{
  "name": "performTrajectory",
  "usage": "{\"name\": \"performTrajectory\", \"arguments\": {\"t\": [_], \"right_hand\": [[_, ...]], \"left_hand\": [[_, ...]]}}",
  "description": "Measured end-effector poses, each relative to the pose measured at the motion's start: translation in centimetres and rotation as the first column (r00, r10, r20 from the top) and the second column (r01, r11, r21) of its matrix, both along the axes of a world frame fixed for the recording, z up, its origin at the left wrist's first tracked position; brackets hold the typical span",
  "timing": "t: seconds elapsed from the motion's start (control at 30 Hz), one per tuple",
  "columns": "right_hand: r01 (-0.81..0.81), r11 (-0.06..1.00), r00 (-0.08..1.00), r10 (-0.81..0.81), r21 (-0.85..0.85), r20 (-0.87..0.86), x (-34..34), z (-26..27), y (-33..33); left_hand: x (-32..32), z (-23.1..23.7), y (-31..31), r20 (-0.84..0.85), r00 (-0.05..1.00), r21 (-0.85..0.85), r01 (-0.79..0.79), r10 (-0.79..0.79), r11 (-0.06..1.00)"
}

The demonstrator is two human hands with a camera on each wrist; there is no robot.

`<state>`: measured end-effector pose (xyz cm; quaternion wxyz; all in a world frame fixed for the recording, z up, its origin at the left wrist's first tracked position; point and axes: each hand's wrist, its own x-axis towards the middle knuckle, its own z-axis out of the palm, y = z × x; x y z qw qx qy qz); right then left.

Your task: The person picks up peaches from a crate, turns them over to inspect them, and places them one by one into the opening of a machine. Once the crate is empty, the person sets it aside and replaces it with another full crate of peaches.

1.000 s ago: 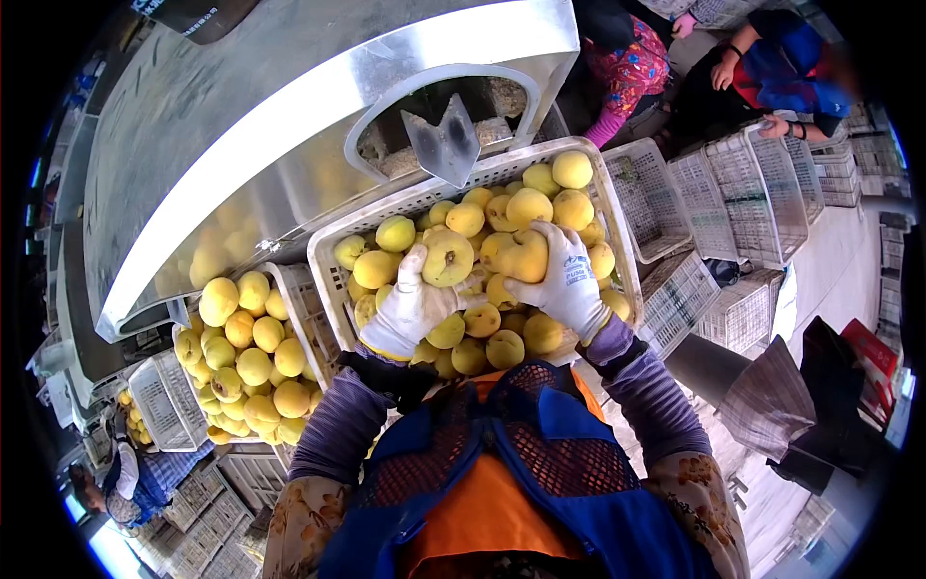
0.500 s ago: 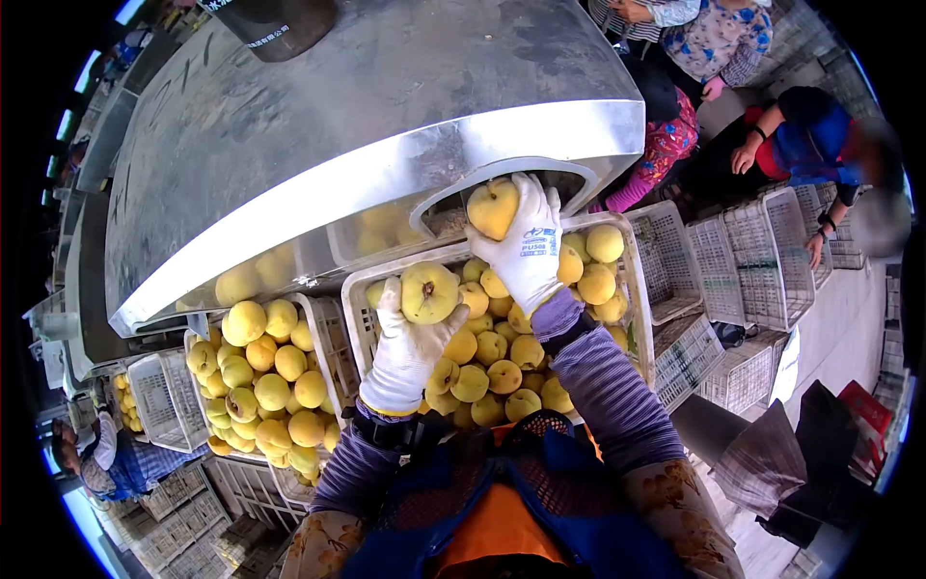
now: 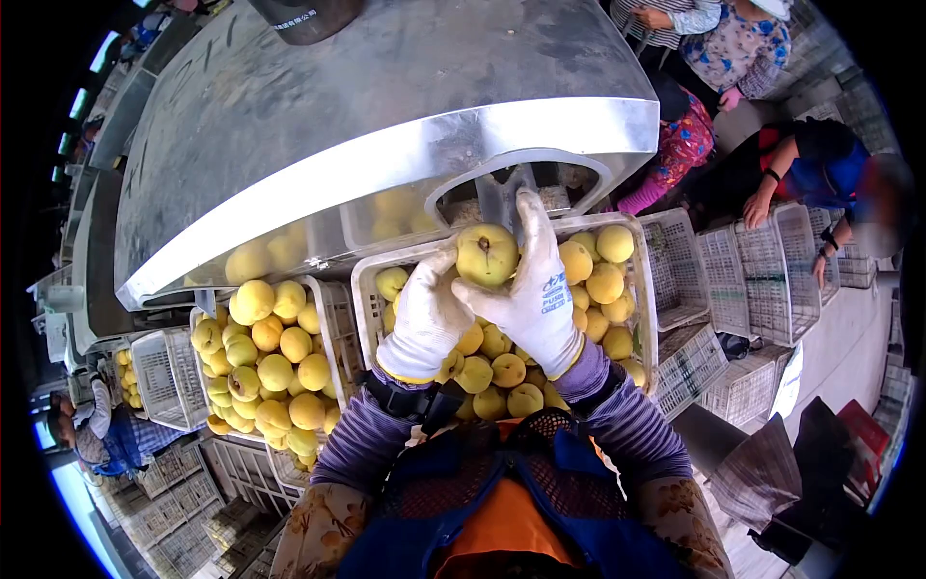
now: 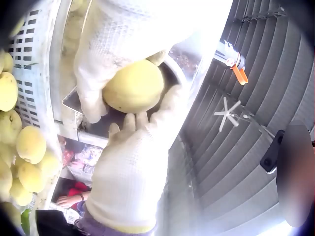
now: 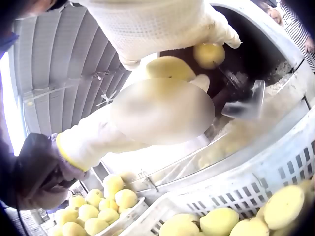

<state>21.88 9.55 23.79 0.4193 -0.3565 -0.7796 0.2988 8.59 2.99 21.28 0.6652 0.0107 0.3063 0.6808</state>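
Both hands wear white gloves and hold one yellow peach (image 3: 487, 255) between them, its stem end facing up. My left hand (image 3: 424, 318) grips its left side. My right hand (image 3: 536, 299) has its thumb along the near side and fingers at the right. In the left wrist view, right fingertips (image 4: 135, 120) press the peach's lower edge. Ahead is the oval opening (image 3: 453, 207) of a metal machine, with a V-shaped metal piece (image 5: 246, 105). Another peach (image 5: 209, 55) shows in that opening in the right wrist view. Below the hands is a white crate (image 3: 648, 289) of peaches.
A second crate of peaches (image 3: 275, 372) stands to the left. The machine's metal hood (image 3: 386, 77) spans the front, with a dark bucket (image 3: 309, 17) on top. Empty crates (image 3: 675, 265) are stacked at the right, near several people (image 3: 738, 43).
My right hand took its peach to the machine opening, let go of it, and came back to the peach from the left hand. The left hand has moved forward and right.
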Motion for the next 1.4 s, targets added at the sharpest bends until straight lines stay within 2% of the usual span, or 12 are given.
{"name": "performTrajectory", "arguments": {"t": [0.1,0.33,0.5,0.57,0.6,0.63,0.83,0.93,1.03,1.3,1.37,1.4], "right_hand": [[0.058,0.971,0.994,-0.079,-0.230,-0.080,-0.2,-0.5,-0.2],[0.270,0.944,0.918,-0.312,0.191,0.245,-4.1,-7.3,8.3],[0.118,0.993,0.904,-0.101,-0.017,0.415,-5.6,-3.8,10.9],[0.198,0.980,0.904,-0.188,0.016,0.385,-3.8,-2.1,9.7],[0.188,0.975,0.918,-0.131,-0.119,0.374,-1.2,0.7,8.2],[0.201,0.979,0.978,-0.202,0.015,0.048,0.9,-0.5,6.8],[0.240,0.970,0.717,-0.154,-0.034,0.680,9.9,-9.6,3.8],[0.163,0.986,0.392,-0.045,-0.021,0.919,7.9,-11.5,4.9],[0.223,0.961,0.421,0.058,-0.165,0.905,6.9,-12.1,5.9],[0.211,0.939,0.954,-0.136,-0.274,0.267,10.1,-8.1,1.9],[0.192,0.947,0.976,-0.157,-0.257,0.149,10.7,-6.8,0.8],[0.173,0.914,0.980,-0.198,-0.366,-0.030,10.4,-5.8,0.0]], "left_hand": [[1.7,1.2,0.9,-0.070,0.998,0.130,0.004,0.005,0.991],[1.3,-1.5,-1.3,-0.319,0.944,-0.109,0.053,-0.086,0.993],[3.0,-5.2,-0.2,-0.572,0.749,-0.221,0.251,-0.333,0.943],[4.5,-10.2,1.3,-0.778,0.386,-0.417,0.272,-0.495,0.867],[5.4,-7.9,2.5,-0.843,-0.020,-0.527,0.229,-0.537,0.819],[5.8,-10.2,2.8,-0.899,-0.203,-0.427,0.207,-0.388,0.880],[8.9,-11.6,6.1,-0.514,-0.739,-0.740,0.125,-0.436,0.660],[9.3,-12.7,5.4,-0.496,-0.816,-0.673,0.145,-0.296,0.725],[8.1,-13.2,7.3,-0.570,-0.780,-0.653,0.238,-0.260,0.719],[10.0,-16.2,9.0,-0.519,-0.843,-0.650,0.280,-0.143,0.707],[8.3,-13.1,7.1,-0.669,-0.728,-0.493,0.282,-0.151,0.823],[6.6,-11.8,5.1,-0.857,-0.469,-0.373,0.280,-0.213,0.885]]}}
